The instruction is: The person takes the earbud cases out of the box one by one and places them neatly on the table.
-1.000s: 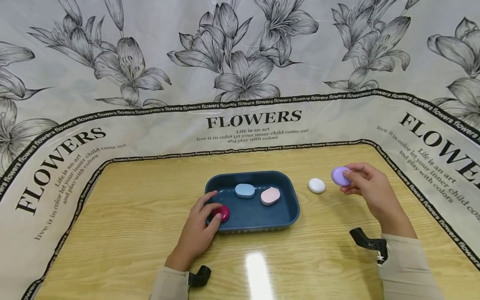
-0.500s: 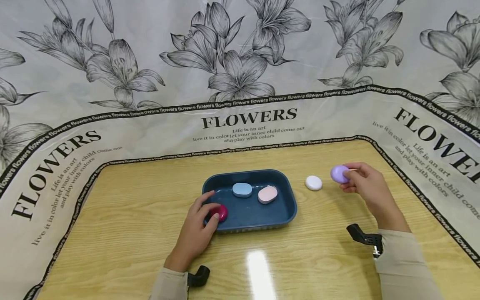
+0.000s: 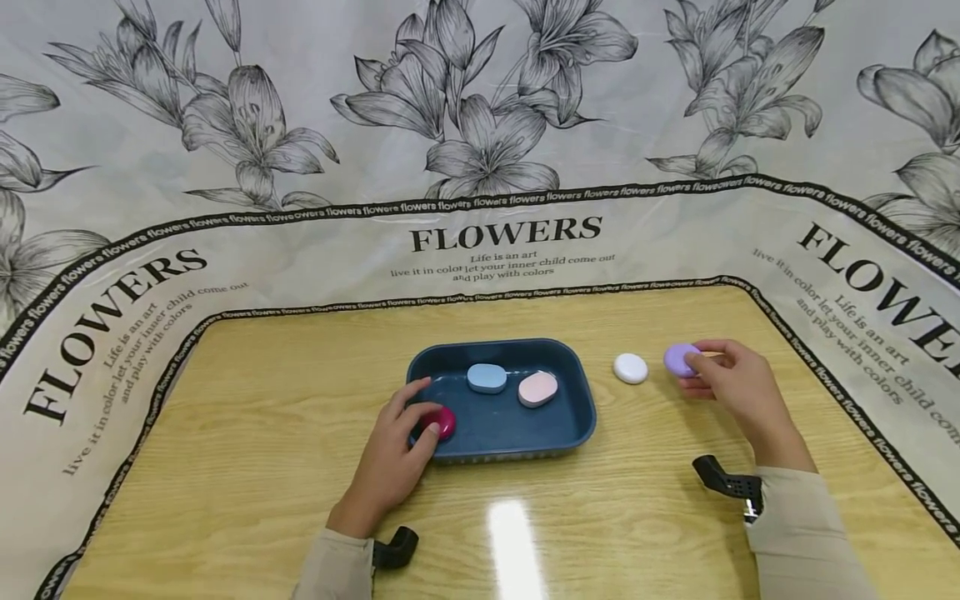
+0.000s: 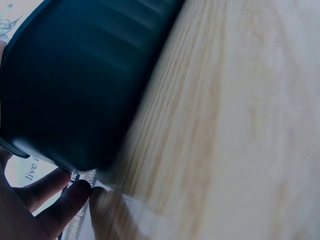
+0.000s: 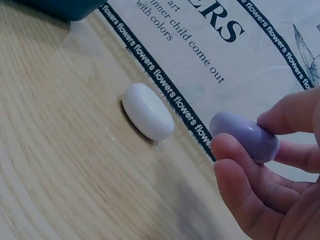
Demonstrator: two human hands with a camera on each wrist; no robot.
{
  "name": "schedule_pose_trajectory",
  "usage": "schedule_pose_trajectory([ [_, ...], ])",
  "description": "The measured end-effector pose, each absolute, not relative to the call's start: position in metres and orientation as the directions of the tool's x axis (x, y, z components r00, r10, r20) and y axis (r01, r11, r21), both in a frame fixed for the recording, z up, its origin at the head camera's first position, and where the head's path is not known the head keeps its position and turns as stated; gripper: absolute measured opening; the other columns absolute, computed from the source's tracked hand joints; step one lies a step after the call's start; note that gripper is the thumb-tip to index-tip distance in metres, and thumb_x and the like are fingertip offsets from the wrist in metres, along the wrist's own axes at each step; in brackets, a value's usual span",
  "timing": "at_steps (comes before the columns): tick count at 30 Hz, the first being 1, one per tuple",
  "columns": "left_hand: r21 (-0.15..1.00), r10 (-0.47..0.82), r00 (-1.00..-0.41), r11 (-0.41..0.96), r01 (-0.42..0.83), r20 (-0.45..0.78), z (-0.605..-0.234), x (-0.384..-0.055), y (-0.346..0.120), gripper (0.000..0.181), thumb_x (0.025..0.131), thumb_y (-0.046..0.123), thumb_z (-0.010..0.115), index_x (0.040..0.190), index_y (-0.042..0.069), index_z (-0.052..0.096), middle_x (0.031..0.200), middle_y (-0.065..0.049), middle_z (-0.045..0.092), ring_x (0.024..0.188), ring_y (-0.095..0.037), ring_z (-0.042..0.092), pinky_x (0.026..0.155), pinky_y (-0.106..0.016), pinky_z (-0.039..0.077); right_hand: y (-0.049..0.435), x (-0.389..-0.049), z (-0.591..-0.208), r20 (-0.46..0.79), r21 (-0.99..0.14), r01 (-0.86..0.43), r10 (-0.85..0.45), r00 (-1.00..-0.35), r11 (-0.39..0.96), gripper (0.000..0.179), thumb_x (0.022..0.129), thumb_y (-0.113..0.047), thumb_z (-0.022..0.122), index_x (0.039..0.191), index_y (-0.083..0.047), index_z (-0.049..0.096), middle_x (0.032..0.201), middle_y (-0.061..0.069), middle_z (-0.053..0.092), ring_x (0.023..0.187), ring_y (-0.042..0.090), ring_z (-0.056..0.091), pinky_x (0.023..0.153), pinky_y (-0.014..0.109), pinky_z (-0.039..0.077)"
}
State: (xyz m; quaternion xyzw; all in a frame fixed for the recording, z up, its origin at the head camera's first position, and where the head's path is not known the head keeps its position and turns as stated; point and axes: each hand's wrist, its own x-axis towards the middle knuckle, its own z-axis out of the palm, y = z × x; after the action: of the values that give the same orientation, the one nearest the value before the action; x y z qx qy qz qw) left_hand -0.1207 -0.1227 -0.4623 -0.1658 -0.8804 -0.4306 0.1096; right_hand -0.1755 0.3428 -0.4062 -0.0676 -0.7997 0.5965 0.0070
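Observation:
In the head view my left hand (image 3: 392,457) reaches over the left rim of the dark blue tray (image 3: 517,450). Its thumb and a finger are on either side of a glossy crimson rounded piece (image 3: 444,423) in the near left corner; the left wrist view hides that piece behind the tray wall (image 4: 75,85). To the right of the tray, my right hand (image 3: 742,396) pinches a smooth purple oval piece (image 3: 681,360), shaped like a small soap bar. The right wrist view shows this purple piece (image 5: 244,135) between thumb and fingertips, beside a white oval piece (image 5: 148,112) on the table.
Inside the tray lie a light blue oval piece (image 3: 487,378) and a pale pink one (image 3: 537,389). A pale wood table (image 3: 262,433) spreads around the tray. White flower-printed cloth (image 3: 315,267) lines the back and both sides.
My right hand has come down slightly with the purple piece, which is now closer to the table. The left hand keeps its place at the crimson piece. The head view shifts a little.

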Motion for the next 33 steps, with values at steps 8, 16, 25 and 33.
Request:
schedule_pose_trajectory([
  [8, 0.722, 0.207, -0.924, 0.577, 0.380, 0.321, -0.463, -0.121, -0.122, 0.024, 0.099, 0.021, 0.058, 0.119, 0.014, 0.070, 0.154, 0.009, 0.039, 0.141, -0.020, 0.035, 0.110, -0.052, 0.037, 0.345, -0.175, -0.417, -0.046, -0.955, 0.086, 0.145, -0.988, 0.283, 0.044, 0.102, -0.013, 0.055, 0.141, 0.007, 0.046, 0.084, 0.003, 0.069, 0.071, 0.019, 0.073, 0.069, 0.034, 0.059],
  [16, 0.716, 0.205, -0.922, 0.582, 0.385, 0.329, -0.462, -0.122, -0.122, 0.024, 0.100, 0.021, 0.058, 0.119, 0.014, 0.070, 0.153, 0.010, 0.039, 0.141, -0.020, 0.035, 0.110, -0.052, 0.037, 0.342, -0.180, -0.423, -0.054, -0.912, 0.098, 0.121, -0.991, 0.399, 0.054, 0.102, -0.003, 0.049, 0.149, 0.014, 0.029, 0.098, 0.018, 0.064, 0.076, 0.013, 0.071, 0.073, 0.031, 0.059],
  [25, 0.718, 0.202, -0.917, 0.572, 0.396, 0.344, -0.462, -0.123, -0.122, 0.023, 0.099, 0.020, 0.059, 0.118, 0.013, 0.070, 0.153, 0.005, 0.041, 0.140, -0.021, 0.036, 0.109, -0.053, 0.037, 0.335, -0.181, -0.422, -0.065, -0.855, 0.104, 0.093, -0.994, 0.509, 0.056, 0.103, -0.008, 0.051, 0.150, 0.013, 0.029, 0.110, 0.034, 0.061, 0.078, 0.014, 0.071, 0.071, 0.028, 0.059],
  [33, 0.729, 0.202, -0.921, 0.565, 0.387, 0.333, -0.462, -0.122, -0.122, 0.023, 0.099, 0.020, 0.059, 0.118, 0.013, 0.070, 0.153, 0.007, 0.040, 0.140, -0.022, 0.036, 0.109, -0.054, 0.036, 0.335, -0.181, -0.425, -0.056, -0.830, 0.111, 0.116, -0.992, 0.546, 0.055, 0.102, -0.009, 0.052, 0.146, 0.017, 0.031, 0.113, 0.036, 0.059, 0.076, 0.013, 0.071, 0.069, 0.027, 0.059],
])
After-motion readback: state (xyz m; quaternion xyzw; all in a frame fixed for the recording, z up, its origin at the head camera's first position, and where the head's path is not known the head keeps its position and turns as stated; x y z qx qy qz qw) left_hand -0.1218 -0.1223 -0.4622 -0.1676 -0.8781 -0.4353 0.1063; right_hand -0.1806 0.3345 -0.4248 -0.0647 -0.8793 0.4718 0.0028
